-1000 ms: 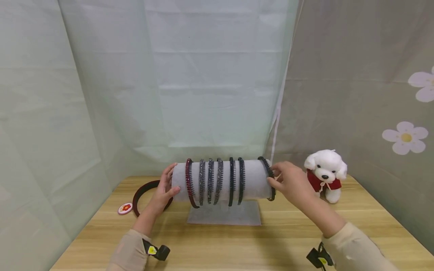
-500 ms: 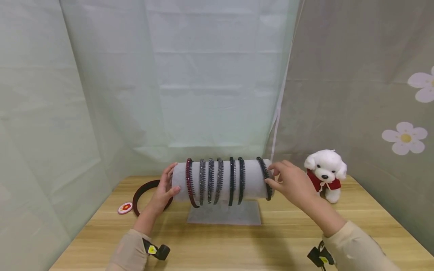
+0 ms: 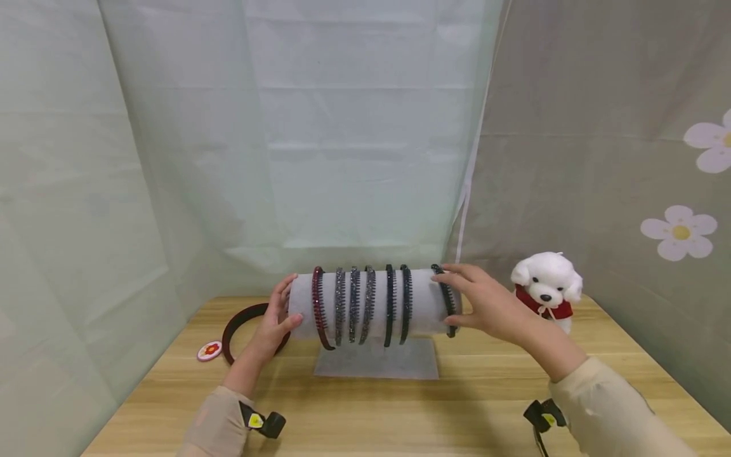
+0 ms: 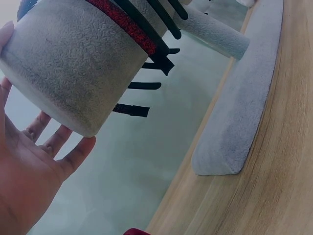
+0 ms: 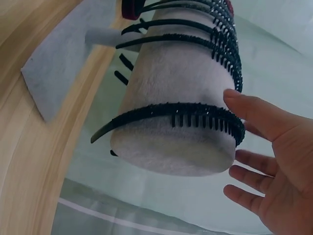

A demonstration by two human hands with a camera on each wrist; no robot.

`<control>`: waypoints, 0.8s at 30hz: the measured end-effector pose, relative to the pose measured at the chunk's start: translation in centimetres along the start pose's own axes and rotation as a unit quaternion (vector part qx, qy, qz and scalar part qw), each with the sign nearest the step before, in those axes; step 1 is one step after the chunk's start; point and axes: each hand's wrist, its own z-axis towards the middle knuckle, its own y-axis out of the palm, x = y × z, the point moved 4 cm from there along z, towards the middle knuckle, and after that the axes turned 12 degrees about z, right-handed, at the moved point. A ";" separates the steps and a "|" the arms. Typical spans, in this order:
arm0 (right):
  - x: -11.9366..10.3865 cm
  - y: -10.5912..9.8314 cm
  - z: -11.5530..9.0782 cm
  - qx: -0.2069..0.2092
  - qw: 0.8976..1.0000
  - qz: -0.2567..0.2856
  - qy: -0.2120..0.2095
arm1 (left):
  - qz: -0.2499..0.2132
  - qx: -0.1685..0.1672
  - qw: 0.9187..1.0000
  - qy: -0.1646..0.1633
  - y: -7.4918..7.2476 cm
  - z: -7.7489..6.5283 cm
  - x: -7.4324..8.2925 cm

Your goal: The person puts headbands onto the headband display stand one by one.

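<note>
A grey plush headband stand (image 3: 425, 308) is a horizontal roll on a flat base (image 3: 377, 362), bearing several toothed headbands. Its left end is gripped by my left hand (image 3: 270, 333), thumb in front and fingers round the end face (image 4: 46, 164). At the roll's right end, a black beaded headband (image 3: 448, 304) sits apart from the others, its tips pointing toward me. My right hand (image 3: 493, 304) is spread beside it, fingers extended near its top and thumb at its lower front. The right wrist view has the thumb (image 5: 234, 95) and fingers loosely parted around that end.
A red glitter headband (image 3: 317, 308) is leftmost on the roll. On the wooden table (image 3: 342, 412), a wide dark red headband (image 3: 235, 325) and a round flower badge (image 3: 209, 350) lie at left. A white toy dog (image 3: 546, 279) sits at right, with curtains behind.
The black headband has slid left onto the roll's right end. My right hand has since loosened its pinch and spread its fingers over it. My left hand has stayed put.
</note>
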 end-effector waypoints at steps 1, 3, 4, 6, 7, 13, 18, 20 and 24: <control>0.1 0.0 0.0 -0.007 1.000 0.000 -0.003 | 0.000 -0.001 1.000 0.002 0.0 0.0 0.0; 0.3 0.1 0.0 -0.017 1.000 -0.003 -0.009 | -0.002 -0.002 1.000 0.004 0.0 0.1 0.0; 0.4 0.1 0.1 -0.021 1.000 -0.006 -0.010 | -0.002 -0.003 1.000 0.004 0.1 0.1 0.0; 0.5 0.1 0.1 -0.024 1.000 -0.010 -0.009 | -0.001 -0.005 1.000 0.007 0.1 0.1 0.1; 0.6 0.0 0.2 -0.025 1.000 -0.012 -0.009 | -0.001 -0.006 1.000 0.008 0.1 0.2 0.1; 0.6 -0.1 0.6 -0.025 0.999 -0.020 -0.005 | 0.005 -0.004 1.000 0.010 0.0 0.3 0.1; 0.6 -0.1 1.1 -0.026 0.999 -0.018 0.009 | 0.008 -0.004 1.000 0.008 0.0 0.2 0.2; 0.5 0.0 1.3 -0.028 0.999 -0.015 0.016 | 0.008 -0.003 1.000 0.006 0.0 0.2 0.2; 0.5 0.1 1.6 -0.033 0.999 -0.014 0.023 | 0.012 0.001 1.000 -0.001 -0.1 0.0 0.1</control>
